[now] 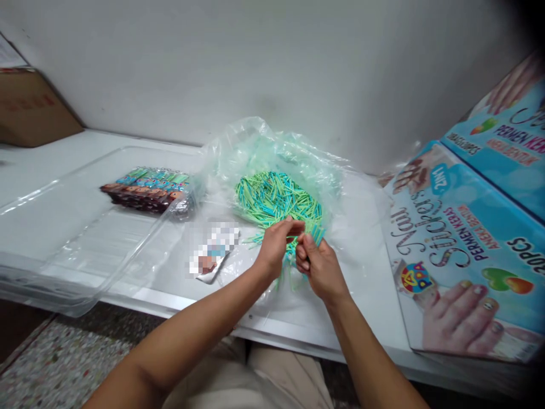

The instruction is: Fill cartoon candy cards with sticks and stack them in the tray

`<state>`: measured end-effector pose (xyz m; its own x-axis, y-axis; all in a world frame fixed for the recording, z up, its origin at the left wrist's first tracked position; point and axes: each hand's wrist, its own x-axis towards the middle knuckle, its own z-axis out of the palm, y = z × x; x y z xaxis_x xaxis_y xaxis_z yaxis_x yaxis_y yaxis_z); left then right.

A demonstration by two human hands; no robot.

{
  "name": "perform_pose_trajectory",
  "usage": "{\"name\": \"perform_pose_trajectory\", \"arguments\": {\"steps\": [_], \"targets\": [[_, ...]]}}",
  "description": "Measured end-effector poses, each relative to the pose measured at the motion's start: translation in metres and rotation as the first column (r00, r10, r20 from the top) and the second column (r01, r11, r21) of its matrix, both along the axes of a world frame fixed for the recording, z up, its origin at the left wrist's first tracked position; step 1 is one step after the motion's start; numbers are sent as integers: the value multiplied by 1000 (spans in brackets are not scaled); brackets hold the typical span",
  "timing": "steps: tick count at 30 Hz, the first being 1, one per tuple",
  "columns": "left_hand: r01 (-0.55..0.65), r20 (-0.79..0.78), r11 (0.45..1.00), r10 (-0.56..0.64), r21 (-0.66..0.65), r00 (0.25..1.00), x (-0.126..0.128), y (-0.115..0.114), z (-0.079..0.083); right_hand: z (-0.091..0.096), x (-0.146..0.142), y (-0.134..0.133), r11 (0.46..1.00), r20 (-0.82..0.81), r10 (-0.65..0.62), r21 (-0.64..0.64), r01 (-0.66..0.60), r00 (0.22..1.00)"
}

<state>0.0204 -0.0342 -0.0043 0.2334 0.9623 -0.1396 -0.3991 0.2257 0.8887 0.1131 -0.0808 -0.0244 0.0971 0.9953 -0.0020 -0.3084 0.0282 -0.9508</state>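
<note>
The right hand is closed around a small bunch of sticks, green and blue. The left hand curves close beside it, fingers bent; whether it holds anything I cannot tell. Both are at the near side of the bag, whose mouth opens toward the person around a pile of such sticks, some spilling toward the table's front edge. A strip of white table runs between bag and box, giving the right hand sideways room. On the left, room is tighter: a packet lies near the forearm, then the tub, its near corner at the front edge. Behind the bag rises the wall.
</note>
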Motion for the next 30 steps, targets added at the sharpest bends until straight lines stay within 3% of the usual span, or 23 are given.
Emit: {"name": "perform_pose_trajectory", "arguments": {"steps": [3, 8, 15, 22, 30], "targets": [[105, -13, 988, -104, 116, 995, -19, -7, 3, -3, 5, -10, 994, 92, 109, -31, -107, 990], [144, -50, 987, -141, 66, 989, -35, -22, 6, -6, 2, -23, 983, 167, 179, -66, -170, 970], [19, -118, 999, -14, 42, 993, -46, -38, 8, -4, -5, -38, 978, 165, 201, -92, -188, 966], [155, -69, 988, -153, 17, 986, -48, -44, 10, -2, -7, -47, 965, 214, 264, -69, -255, 941], [35, -117, 996, -26, 77, 993, -48, -50, 8, -1, -12, -52, 965, 230, 261, -94, -245, 938]]}}
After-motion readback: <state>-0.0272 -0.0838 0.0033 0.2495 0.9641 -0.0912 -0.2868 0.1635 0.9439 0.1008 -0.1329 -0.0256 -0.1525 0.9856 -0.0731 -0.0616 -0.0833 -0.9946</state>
